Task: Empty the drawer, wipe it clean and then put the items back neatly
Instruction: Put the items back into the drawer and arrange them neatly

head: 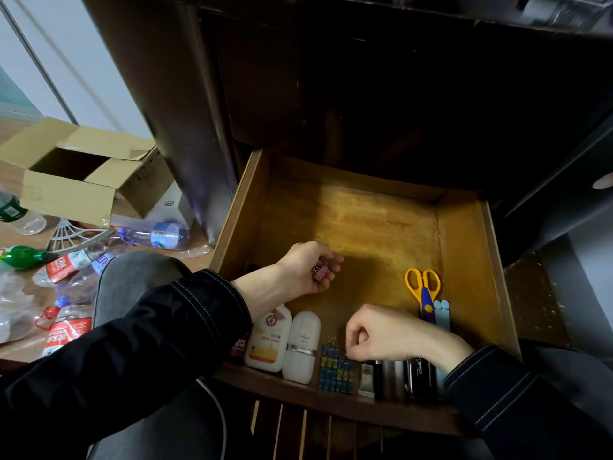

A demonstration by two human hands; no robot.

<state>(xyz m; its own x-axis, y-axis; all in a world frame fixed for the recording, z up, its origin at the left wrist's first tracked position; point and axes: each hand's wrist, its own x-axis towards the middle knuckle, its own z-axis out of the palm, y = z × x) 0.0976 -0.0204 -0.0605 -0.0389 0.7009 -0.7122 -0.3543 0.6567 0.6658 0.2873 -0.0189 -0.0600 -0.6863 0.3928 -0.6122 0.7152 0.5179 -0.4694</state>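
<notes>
Restocking is judged to be the step in hand, since the wooden drawer [232,227] shows a bare bottom and goods are lined along its near edge. A few pink binder clips [321,272] are held in the clenched grip of the left hand [305,270], over the drawer's left middle; to the right and nearer, a row of coloured binder clips [335,370] lies in columns against the front wall. The right hand [381,336] is set just above that row with fingers curled downward; whether a clip is pinched in its grip cannot be told, the fingertips being hidden. The step would be done well if the pink clips were passed over one at a time and laid handles alike, flush with the row, so that no column is nudged.

On the floor at far left an open cardboard box [69,197] and scattered plastic bottles [159,234] are seen, well apart from the drawer. Inside, an orange-labelled white bottle [268,340] and a plain white bottle [302,346] lie just left of the row; pens [378,376] are packed just right of it, partly covered by the right wrist. Yellow-handled scissors [423,287] lie near the right wall; only the neighbouring bottle and pens are judged to crowd the row.
</notes>
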